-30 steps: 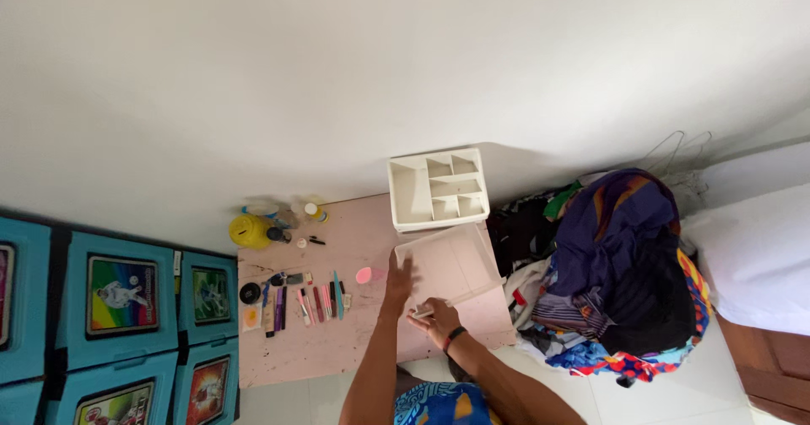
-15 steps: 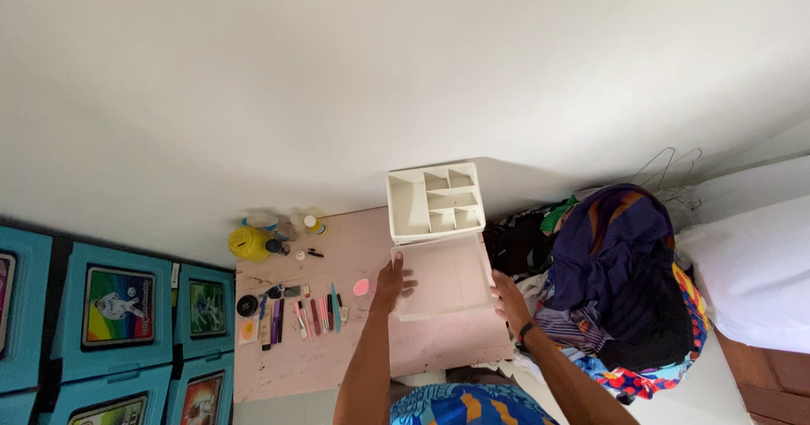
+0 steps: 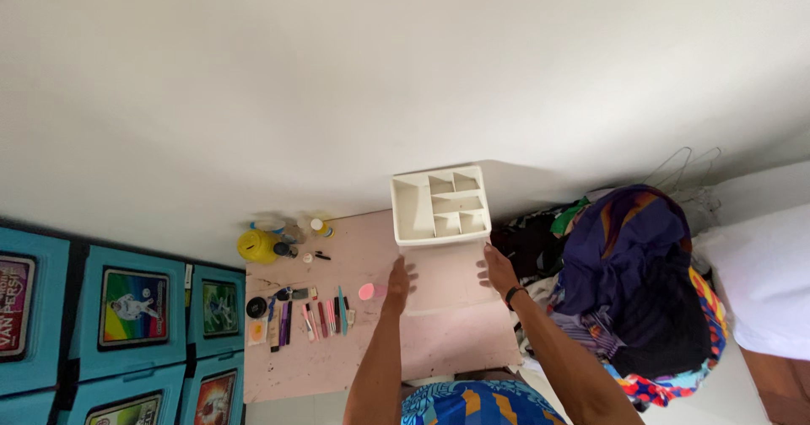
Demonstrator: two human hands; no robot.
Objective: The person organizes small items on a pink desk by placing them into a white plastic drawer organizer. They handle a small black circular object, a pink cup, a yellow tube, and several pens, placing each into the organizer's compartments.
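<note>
bare arms, a dark wristband (image 3: 511, 293) on the right wrist, blue patterned clothing (image 3: 472, 404) with orange.

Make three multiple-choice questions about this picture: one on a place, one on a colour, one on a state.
1. Where does the white organizer stand?
A. At the far edge of the pink table, by the wall
B. On the blue drawers
C. On the heap of clothes

2. What colour is the round container at the table's far left corner?
A. Red
B. Yellow
C. Black

3. What are the two hands doing?
A. Hanging off the table
B. Both gripping a pen
C. Left hand and right hand set on either side of the flat white drawer

Answers:
1. A: the organizer stands against the wall on the table's far edge.
2. B: the container is clearly yellow.
3. C: one hand lies at each side edge of the drawer, just in front of the organizer.
</note>
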